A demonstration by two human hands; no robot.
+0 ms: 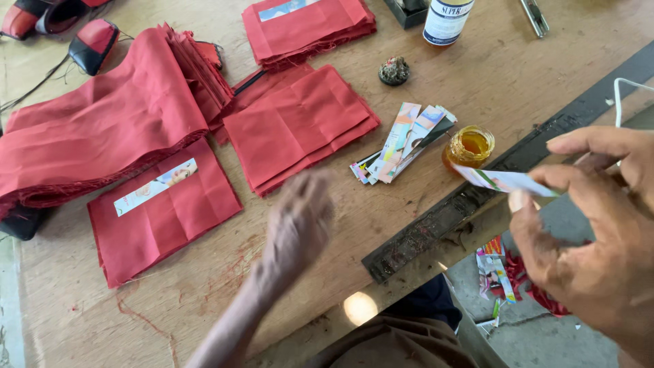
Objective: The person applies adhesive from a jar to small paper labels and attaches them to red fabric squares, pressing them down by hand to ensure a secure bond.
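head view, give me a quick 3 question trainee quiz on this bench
1. True or false: the right hand holds a printed paper strip.
2. What sits nearest that strip's far end: A) small open jar of amber liquid B) scissors C) a cup?
3. What lies on the red fabric piece nearest the blurred left hand?

Key: 1 true; 2 A; 3 a printed label strip.
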